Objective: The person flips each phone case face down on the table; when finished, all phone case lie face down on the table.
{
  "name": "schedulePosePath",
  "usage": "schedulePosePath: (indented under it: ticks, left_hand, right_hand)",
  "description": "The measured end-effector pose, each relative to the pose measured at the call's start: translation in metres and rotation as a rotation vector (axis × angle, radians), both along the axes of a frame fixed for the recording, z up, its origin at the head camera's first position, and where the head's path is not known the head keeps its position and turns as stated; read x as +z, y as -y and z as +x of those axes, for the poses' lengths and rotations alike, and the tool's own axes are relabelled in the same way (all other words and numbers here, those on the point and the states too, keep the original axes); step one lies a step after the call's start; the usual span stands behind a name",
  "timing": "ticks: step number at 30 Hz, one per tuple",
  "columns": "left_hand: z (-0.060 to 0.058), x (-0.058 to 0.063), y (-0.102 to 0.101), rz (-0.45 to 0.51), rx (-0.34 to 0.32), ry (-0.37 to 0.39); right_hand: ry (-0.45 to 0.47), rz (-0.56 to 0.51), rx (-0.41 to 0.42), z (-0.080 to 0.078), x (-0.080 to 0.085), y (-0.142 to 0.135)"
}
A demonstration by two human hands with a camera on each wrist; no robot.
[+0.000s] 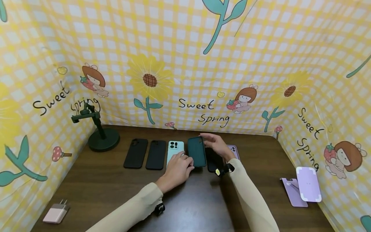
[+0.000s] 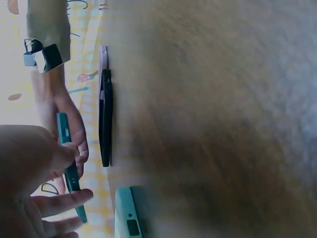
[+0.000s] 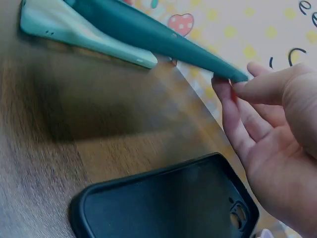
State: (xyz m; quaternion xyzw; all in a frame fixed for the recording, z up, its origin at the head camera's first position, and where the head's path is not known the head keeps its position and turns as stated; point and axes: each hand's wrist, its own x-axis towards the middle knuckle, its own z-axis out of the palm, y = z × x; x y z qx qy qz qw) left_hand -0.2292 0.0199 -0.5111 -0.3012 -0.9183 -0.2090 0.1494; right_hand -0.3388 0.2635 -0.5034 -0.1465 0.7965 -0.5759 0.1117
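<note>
A teal phone case [image 1: 197, 151] is raised off the table between my two hands, its hollow side toward me in the head view. My left hand [image 1: 177, 169] pinches its near edge between thumb and fingers, as the left wrist view shows. At the far corner, my right hand [image 3: 277, 114] grips the teal case [image 3: 168, 44] with thumb and fingertips. Under my left hand lies a mint phone case [image 1: 175, 146] with camera holes. Below my right hand is a black phone case [image 3: 163, 198], hollow side up; a lilac phone case [image 1: 233, 149] is partly hidden behind my right wrist.
Two black phone cases [image 1: 135, 153] lie left of the mint one on the brown table [image 1: 197, 206]. A dark green stand [image 1: 103, 140] is at the back left, a pink charger plug [image 1: 56, 212] at the front left, a lilac folding stand [image 1: 308, 185] at the right. Patterned cloth surrounds the table.
</note>
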Motion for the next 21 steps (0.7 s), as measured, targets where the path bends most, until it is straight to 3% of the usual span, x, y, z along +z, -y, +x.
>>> schedulePosePath:
  ticks: [7,15,21]
  left_hand:
    - [0.0,0.003,0.005,0.085,-0.037,0.008]
    - [0.0,0.008,0.01,0.103,-0.017,0.071]
    - [0.005,0.013,0.008,0.141,-0.04,0.108]
  right_hand:
    - [0.192,-0.337,0.094,0.0,-0.009,0.003]
    - [0.226,-0.408,0.255,-0.005,-0.017,0.01]
    - [0.272,-0.52,0.289,0.002,-0.016,0.011]
